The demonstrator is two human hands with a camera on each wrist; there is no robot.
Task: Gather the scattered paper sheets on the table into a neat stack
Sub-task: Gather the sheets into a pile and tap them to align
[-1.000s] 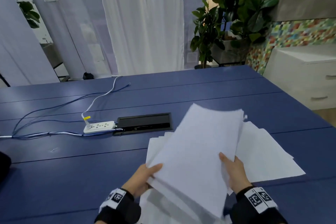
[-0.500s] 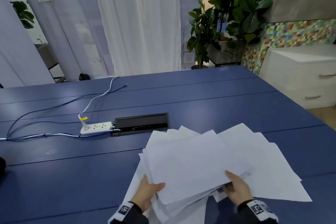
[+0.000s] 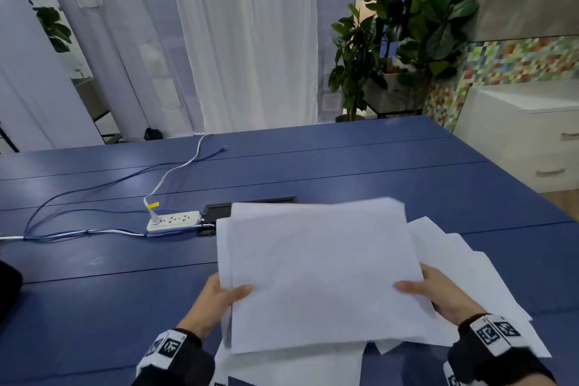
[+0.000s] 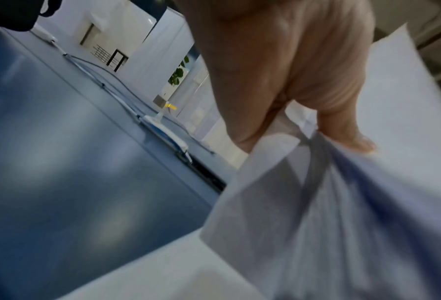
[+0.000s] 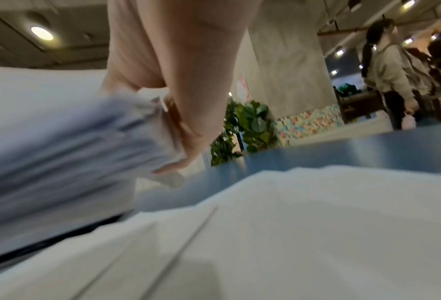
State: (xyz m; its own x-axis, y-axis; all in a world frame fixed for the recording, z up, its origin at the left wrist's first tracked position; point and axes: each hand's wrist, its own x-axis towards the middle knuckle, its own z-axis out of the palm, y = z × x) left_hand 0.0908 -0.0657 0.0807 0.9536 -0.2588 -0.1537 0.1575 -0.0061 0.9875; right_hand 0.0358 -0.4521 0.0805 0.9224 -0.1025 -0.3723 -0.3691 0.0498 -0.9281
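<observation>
While both hands, the left hand (image 3: 216,301) and right hand (image 3: 445,298), are gripping a partly squared bundle of sheets (image 3: 319,273), loose sheets (image 3: 470,266) are lying ungathered on the worktop (image 3: 94,291).

Off to your left there's a white power strip (image 3: 173,220) lying on the blue table (image 3: 344,166), with blue and white cables (image 3: 94,194) trailing away from it. A black cable hatch (image 3: 219,209) sits right beside the strip. Past the far edge you've got white curtains (image 3: 250,41), leafy potted plants (image 3: 404,28) and a white drawer cabinet (image 3: 526,135).
</observation>
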